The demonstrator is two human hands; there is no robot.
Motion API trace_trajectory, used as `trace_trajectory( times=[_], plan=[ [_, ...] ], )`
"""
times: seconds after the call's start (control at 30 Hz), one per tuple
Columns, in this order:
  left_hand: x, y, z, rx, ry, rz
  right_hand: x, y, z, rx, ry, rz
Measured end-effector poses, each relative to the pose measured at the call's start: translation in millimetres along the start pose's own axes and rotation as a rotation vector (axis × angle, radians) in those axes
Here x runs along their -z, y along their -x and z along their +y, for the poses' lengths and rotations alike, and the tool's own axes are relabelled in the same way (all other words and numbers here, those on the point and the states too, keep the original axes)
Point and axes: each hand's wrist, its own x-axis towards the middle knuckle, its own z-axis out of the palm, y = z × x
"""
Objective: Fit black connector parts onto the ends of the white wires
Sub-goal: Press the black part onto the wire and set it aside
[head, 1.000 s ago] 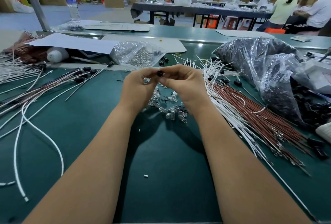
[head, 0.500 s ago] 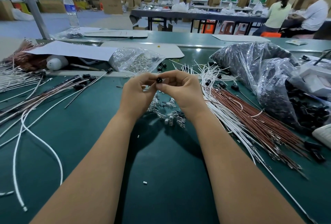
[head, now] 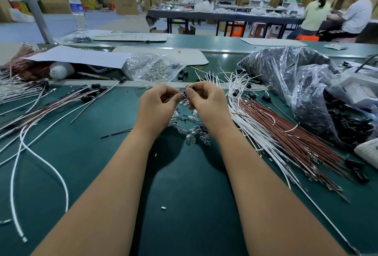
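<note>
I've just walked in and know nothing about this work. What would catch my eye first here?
Two bare hands, the left hand and the right hand, meet at mid-bench, pinching a small black plastic connector part between their fingertips. To their right fans a thick bundle of white and reddish-brown wires, and behind that slumps a crinkled clear plastic bag of black parts.

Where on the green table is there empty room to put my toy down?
Bare green mat lies between the two forearms, near the front edge, and left of them inside the looping white wire. The right side is crowded with the wire bundle and plastic bags; small glass bulbs sit under the hands.
</note>
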Motion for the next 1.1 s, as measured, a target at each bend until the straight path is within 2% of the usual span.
trace_trajectory(
  times=[0.27, 0.97, 1.1],
  plan=[
    [-6.7, 2.7, 3.3, 0.072, 0.095, -0.052, -0.3, 0.8, 6.4, -0.124, -0.150, -0.060],
    [-8.8, 4.8, 3.5, 0.074, 0.065, -0.042, -4.8, 1.3, 5.7, -0.097, -0.036, -0.106],
    [-8.9, 4.8, 7.0, 0.055, 0.079, -0.014, -3.5, 0.6, 8.0, -0.097, -0.073, -0.062]
  ],
)
